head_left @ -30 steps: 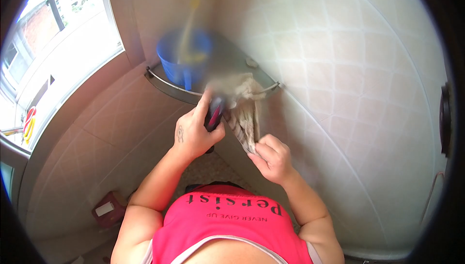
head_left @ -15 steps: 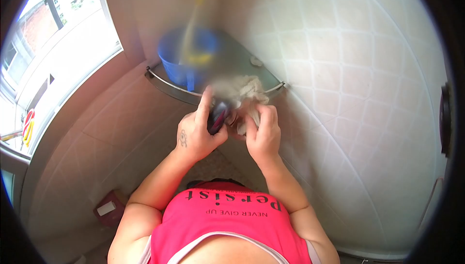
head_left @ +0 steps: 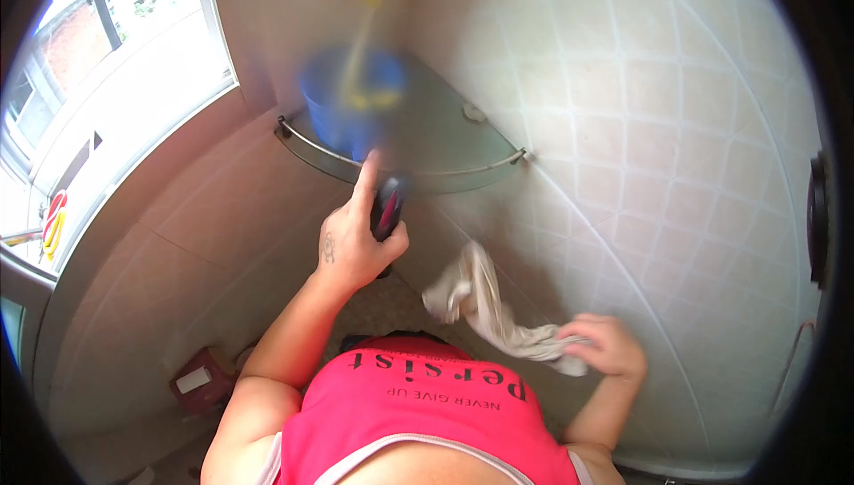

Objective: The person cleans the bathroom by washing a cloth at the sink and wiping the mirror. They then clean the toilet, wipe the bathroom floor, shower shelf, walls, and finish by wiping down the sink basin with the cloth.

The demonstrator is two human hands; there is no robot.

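Note:
My left hand (head_left: 351, 240) is wrapped round a dark object with a magenta stripe (head_left: 389, 209), its index finger stretched toward the front of the corner shelf. What the object is cannot be made out. At the lower right my right hand (head_left: 609, 345) grips one end of a beige cloth (head_left: 498, 307), whose other end hangs loose in front of the pink shirt. On the glass corner shelf (head_left: 445, 143) stands a blue container (head_left: 329, 116), with a blurred yellow-tipped thing (head_left: 360, 49) in front of or in it.
A metal rail (head_left: 480, 168) edges the shelf, and a small pale item (head_left: 473, 112) lies by the tiled wall (head_left: 605, 85). A bright window (head_left: 151, 67) is at the left, with red and yellow scissors-like handles (head_left: 53, 227) near it. A dark red box (head_left: 203, 383) sits low left.
My right hand has pulled the cloth off the shelf area, down and to the right. My left hand has stayed near the shelf front, still round the dark object.

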